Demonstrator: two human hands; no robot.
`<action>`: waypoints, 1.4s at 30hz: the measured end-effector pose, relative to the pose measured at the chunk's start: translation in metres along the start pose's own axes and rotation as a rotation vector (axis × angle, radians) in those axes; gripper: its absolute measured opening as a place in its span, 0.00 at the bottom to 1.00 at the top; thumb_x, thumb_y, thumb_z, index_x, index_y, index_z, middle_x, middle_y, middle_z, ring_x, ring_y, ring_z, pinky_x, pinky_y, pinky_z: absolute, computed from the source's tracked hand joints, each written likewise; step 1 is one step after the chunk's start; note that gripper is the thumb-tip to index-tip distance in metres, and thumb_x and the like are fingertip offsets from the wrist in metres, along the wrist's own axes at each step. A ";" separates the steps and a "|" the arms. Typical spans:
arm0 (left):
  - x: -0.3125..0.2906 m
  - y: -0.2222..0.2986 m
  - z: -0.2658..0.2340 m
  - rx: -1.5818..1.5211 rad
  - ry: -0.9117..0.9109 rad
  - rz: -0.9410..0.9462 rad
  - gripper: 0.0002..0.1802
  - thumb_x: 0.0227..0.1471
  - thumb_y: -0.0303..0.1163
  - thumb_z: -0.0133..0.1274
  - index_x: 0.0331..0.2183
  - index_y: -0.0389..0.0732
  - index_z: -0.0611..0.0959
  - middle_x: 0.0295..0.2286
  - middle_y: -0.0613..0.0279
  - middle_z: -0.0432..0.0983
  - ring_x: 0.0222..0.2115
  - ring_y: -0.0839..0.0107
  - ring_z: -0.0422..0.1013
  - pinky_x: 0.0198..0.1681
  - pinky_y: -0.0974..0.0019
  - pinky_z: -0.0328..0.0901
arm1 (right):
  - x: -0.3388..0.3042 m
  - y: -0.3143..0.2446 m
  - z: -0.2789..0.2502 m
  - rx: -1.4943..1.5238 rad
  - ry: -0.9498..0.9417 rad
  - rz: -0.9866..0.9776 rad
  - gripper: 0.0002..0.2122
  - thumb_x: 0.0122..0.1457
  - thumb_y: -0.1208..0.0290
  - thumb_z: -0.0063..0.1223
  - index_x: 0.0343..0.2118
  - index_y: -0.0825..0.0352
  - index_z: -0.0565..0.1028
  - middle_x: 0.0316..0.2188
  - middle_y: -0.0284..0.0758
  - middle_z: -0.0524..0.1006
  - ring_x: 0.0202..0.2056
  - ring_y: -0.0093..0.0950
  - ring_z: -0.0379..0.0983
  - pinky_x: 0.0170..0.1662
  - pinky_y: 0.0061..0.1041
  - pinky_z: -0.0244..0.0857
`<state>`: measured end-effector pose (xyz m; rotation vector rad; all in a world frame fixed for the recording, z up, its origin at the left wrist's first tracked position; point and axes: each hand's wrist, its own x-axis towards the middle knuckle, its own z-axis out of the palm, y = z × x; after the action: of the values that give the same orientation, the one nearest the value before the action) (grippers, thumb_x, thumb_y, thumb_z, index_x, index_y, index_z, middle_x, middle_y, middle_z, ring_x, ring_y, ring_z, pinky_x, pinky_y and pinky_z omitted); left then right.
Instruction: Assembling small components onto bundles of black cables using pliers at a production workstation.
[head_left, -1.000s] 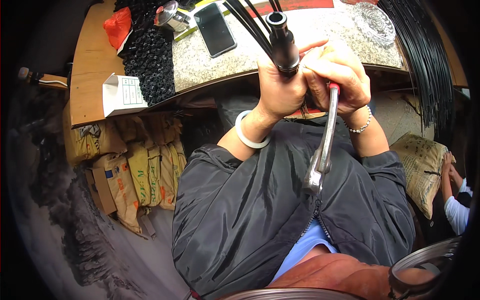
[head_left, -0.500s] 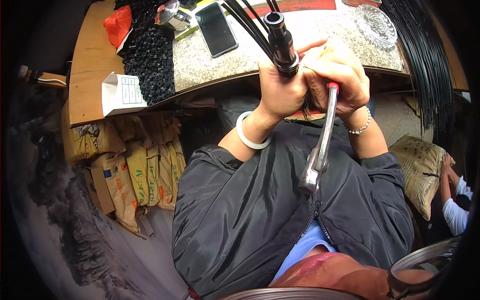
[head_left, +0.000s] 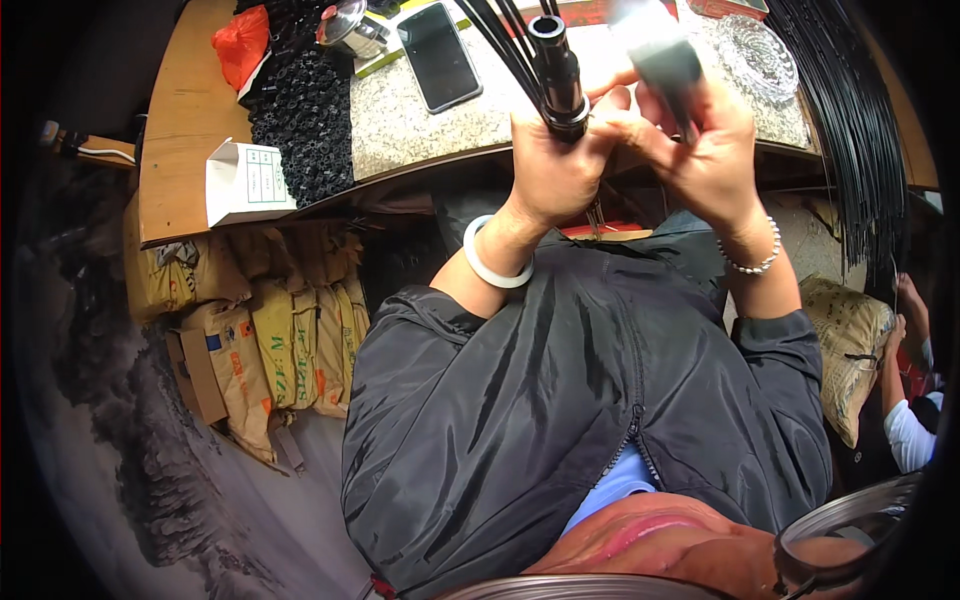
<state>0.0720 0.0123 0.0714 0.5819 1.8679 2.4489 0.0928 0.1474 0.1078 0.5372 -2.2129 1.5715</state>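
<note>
My left hand point(head_left: 555, 165) grips a black cylindrical sleeve point(head_left: 556, 72) with a bundle of thin black rods point(head_left: 497, 30) running out of its top. A white bangle sits on that wrist. My right hand point(head_left: 700, 150), with a bead bracelet on its wrist, holds a metal tool point(head_left: 662, 55) raised and blurred, right beside the sleeve. Both hands are up in front of the speckled stone tabletop point(head_left: 480, 125).
On the table lie a black phone point(head_left: 440, 55), a heap of small black parts point(head_left: 305, 120), a white box point(head_left: 245, 180), a metal pot point(head_left: 350, 28) and a glass dish point(head_left: 760, 60). Long black rods point(head_left: 850, 140) hang at right. Yellow sacks point(head_left: 270, 340) stand under the table. Another person's hand point(head_left: 905, 300) is at the right.
My right hand has swung the metal tool up from hanging below the hands to above them, beside the sleeve. My left hand keeps its grip on the sleeve.
</note>
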 end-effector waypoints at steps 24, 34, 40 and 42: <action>0.007 -0.005 -0.007 0.222 -0.012 0.279 0.10 0.49 0.20 0.48 0.35 0.28 0.79 0.15 0.75 0.65 0.14 0.89 0.55 0.15 0.81 0.49 | 0.014 -0.061 -0.074 -0.041 -0.933 1.033 0.11 0.62 0.68 0.37 0.42 0.70 0.66 0.13 0.27 0.64 0.14 0.14 0.61 0.18 0.13 0.58; 0.005 0.006 -0.008 -0.042 -0.014 0.076 0.10 0.50 0.21 0.44 0.33 0.23 0.75 0.14 0.71 0.63 0.11 0.88 0.55 0.12 0.82 0.50 | -0.017 -0.030 -0.057 0.067 -0.656 0.545 0.12 0.62 0.66 0.38 0.39 0.71 0.67 0.12 0.22 0.57 0.16 0.12 0.51 0.19 0.13 0.49; 0.012 0.011 -0.008 0.326 0.013 0.306 0.09 0.47 0.20 0.52 0.34 0.31 0.81 0.14 0.75 0.63 0.14 0.88 0.54 0.17 0.79 0.49 | 0.001 -0.054 -0.064 -0.240 -0.720 0.496 0.11 0.62 0.67 0.40 0.29 0.70 0.66 0.14 0.25 0.58 0.17 0.15 0.51 0.21 0.18 0.51; 0.018 0.012 -0.014 0.413 0.011 0.421 0.09 0.48 0.19 0.51 0.34 0.32 0.81 0.14 0.75 0.63 0.14 0.88 0.54 0.17 0.79 0.50 | 0.002 -0.052 -0.062 -0.282 -0.744 0.493 0.11 0.61 0.67 0.40 0.35 0.72 0.66 0.16 0.29 0.59 0.19 0.20 0.54 0.24 0.20 0.54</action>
<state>0.0540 0.0000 0.0845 1.0774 2.4977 2.2716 0.1221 0.1899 0.1696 0.5826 -3.2741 1.3520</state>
